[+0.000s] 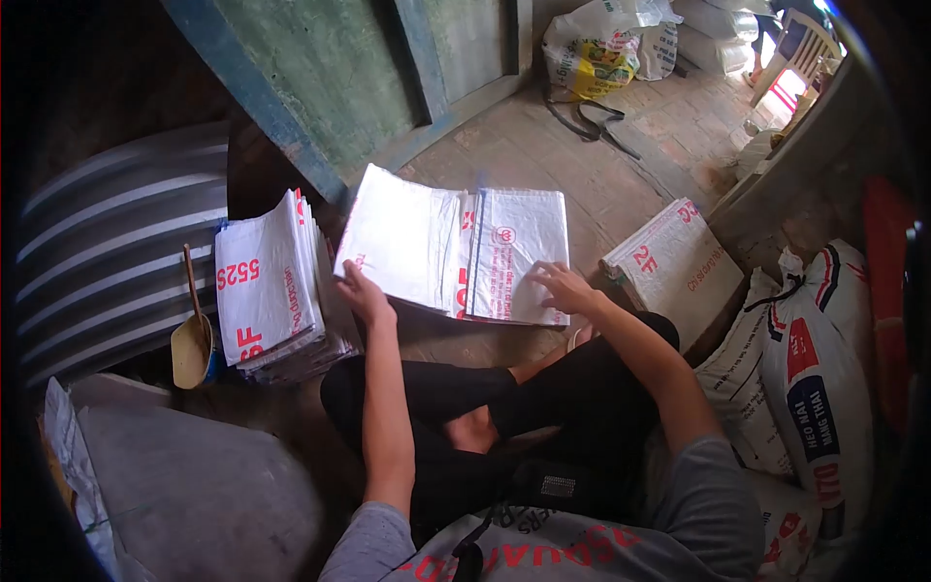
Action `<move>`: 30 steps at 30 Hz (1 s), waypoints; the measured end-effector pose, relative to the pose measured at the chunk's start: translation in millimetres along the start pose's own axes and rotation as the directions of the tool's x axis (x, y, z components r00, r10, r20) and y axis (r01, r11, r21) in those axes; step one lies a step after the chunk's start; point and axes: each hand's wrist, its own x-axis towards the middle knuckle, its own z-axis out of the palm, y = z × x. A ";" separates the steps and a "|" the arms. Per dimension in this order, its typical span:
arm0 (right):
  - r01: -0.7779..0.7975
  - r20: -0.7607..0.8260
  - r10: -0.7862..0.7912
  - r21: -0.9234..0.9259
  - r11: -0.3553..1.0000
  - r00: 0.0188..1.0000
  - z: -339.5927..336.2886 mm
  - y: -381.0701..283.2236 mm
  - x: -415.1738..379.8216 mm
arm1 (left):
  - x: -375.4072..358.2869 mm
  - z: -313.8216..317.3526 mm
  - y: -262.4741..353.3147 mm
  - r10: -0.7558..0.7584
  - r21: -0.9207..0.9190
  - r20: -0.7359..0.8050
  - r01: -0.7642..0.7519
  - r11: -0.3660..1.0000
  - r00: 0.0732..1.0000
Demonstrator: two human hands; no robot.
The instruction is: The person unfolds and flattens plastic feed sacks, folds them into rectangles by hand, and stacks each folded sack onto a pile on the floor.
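A white woven sack with red print lies spread in front of my crossed legs. Its plain left flap [402,233] is slightly raised, and my left hand [367,294] pinches that flap's lower left corner. On the right, the sack's printed part [519,228] lies flat, showing a round red logo and lines of text. My right hand [561,289] rests on this part near its right edge, fingers bent and apart, gripping nothing. Whatever lies beneath the sack is mostly hidden.
Folded sacks form a tall stack [267,276] at left and another stack [679,267] at right. A long-handled scoop [193,349] leans against corrugated sheets [116,252]. Full sacks [815,378] stand at right. A green door [330,68] and a plastic bag [601,53] are behind.
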 end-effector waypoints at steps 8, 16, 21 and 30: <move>-0.021 0.006 0.020 0.324 0.946 1.000 -3.0 29.0 22.1 | -87.4 25.6 -0.6 0.501 -0.229 0.626 -0.473 0.851 0.597; -0.357 0.227 0.521 0.919 0.164 0.823 -25.7 35.5 37.8 | -124.1 28.0 -20.0 0.246 -0.111 0.966 -0.724 0.681 0.083; -0.575 0.185 0.669 0.700 0.423 0.719 -23.9 48.4 36.8 | -92.9 16.0 -66.1 0.048 0.426 0.858 -0.761 0.489 0.511; -0.630 0.092 0.721 0.569 0.528 0.687 -16.4 48.7 23.3 | -79.7 9.0 -91.8 -0.393 0.706 0.708 -0.577 0.409 0.587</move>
